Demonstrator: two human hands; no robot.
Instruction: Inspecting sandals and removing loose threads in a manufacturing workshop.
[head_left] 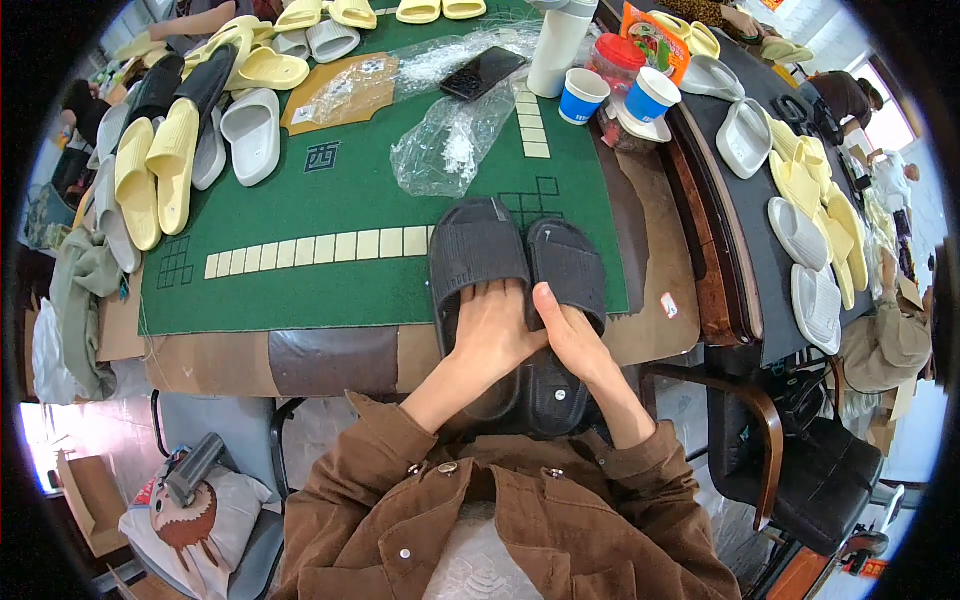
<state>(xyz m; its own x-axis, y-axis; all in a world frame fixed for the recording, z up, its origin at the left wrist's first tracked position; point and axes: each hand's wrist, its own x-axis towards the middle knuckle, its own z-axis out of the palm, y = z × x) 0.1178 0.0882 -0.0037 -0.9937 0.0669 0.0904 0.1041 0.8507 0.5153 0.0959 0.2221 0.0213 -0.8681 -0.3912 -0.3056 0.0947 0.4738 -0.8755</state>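
Two black slide sandals lie side by side at the near edge of the green table mat [330, 290], toes pointing away. My left hand [492, 330] has its fingers tucked under the strap of the left black sandal [475, 250]. My right hand [570, 335] holds the right black sandal [567, 262] by its footbed, thumb on the inner edge between the two. Both heels hang over the table edge toward my brown jacket.
Yellow, grey and black sandals [175, 150] are piled at the far left of the mat. Crumpled clear plastic bags [450, 140], a dark phone [483, 72], a white bottle [556, 45] and two paper cups [582, 95] stand farther back. More pale sandals [810, 230] cover a dark table at right, where other people sit.
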